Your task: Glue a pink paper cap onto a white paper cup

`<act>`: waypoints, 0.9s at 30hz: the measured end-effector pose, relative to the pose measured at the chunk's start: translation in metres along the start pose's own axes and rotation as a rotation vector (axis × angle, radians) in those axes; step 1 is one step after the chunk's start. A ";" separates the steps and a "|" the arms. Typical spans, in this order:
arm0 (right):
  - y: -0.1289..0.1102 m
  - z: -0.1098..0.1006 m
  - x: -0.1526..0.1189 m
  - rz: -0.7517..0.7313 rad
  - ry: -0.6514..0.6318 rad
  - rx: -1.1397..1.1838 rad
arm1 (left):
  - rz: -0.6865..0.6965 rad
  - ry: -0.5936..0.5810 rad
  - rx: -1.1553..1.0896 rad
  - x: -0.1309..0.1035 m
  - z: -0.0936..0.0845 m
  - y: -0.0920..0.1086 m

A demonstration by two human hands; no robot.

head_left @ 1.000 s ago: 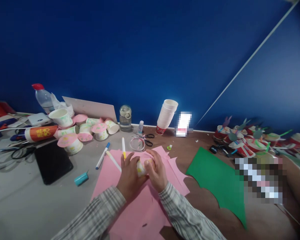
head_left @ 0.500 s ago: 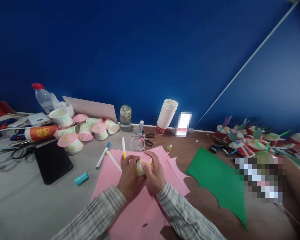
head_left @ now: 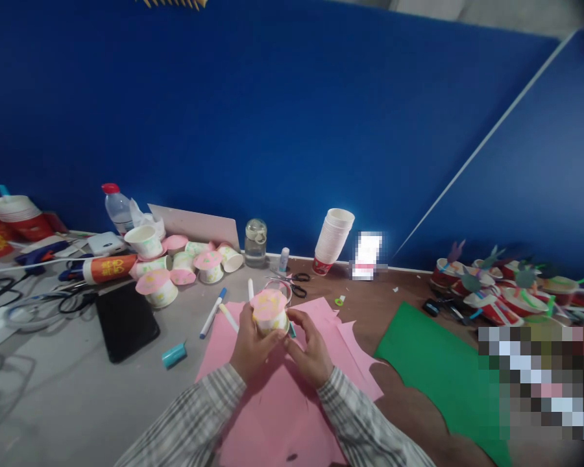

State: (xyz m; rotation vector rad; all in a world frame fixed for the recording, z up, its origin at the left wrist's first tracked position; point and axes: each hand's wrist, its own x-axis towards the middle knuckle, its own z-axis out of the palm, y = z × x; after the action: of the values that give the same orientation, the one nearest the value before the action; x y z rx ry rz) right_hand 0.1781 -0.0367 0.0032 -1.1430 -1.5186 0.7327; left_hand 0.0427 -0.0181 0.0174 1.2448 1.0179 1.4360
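Observation:
A small paper cup point(head_left: 271, 324) with yellow marks stands upright between my hands, a pink paper disc point(head_left: 268, 303) with yellow marks lying over its top like a mushroom cap. My left hand point(head_left: 254, 347) wraps round the left side of the cup, thumb across its front. On the other side, my right hand point(head_left: 312, 349) has its curled fingers and thumb at the cup's lower right edge. Beneath both hands lie pink paper sheets point(head_left: 267, 415). A white marker point(head_left: 251, 289) and a blue-capped marker point(head_left: 213, 312) lie just beyond my left hand.
Similar pink-topped cups point(head_left: 209, 264) cluster at the back left, by a black tablet-like slab point(head_left: 126, 322). Scissors point(head_left: 299, 285), a glass bottle point(head_left: 255, 243) and a cup stack point(head_left: 333, 240) stand behind. Green paper point(head_left: 433, 370) and decorated red cups point(head_left: 496, 305) are right.
The cup has turned upright, so its pink disc now faces up. My right hand has shifted from over the cup to its lower right side. The view has tilted and swung slightly left.

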 end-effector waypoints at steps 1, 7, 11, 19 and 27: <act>-0.001 -0.001 0.001 -0.001 -0.016 -0.002 | 0.016 0.007 0.017 0.000 -0.001 -0.001; -0.003 -0.012 0.012 0.005 -0.103 0.007 | 0.166 0.094 0.265 0.002 -0.006 -0.002; -0.012 -0.005 0.022 0.070 -0.200 0.021 | 0.218 0.149 0.435 0.003 -0.007 -0.004; -0.008 0.009 0.028 0.190 -0.170 0.103 | 0.288 0.001 0.511 -0.004 -0.005 -0.004; 0.004 0.001 0.024 0.189 -0.019 0.069 | 0.033 -0.185 -0.011 -0.005 -0.010 -0.007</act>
State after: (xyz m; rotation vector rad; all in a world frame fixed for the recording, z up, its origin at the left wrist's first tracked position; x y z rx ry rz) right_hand 0.1784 -0.0132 0.0078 -1.2416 -1.4023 0.9187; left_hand 0.0334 -0.0214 0.0087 1.3644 0.8669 1.3228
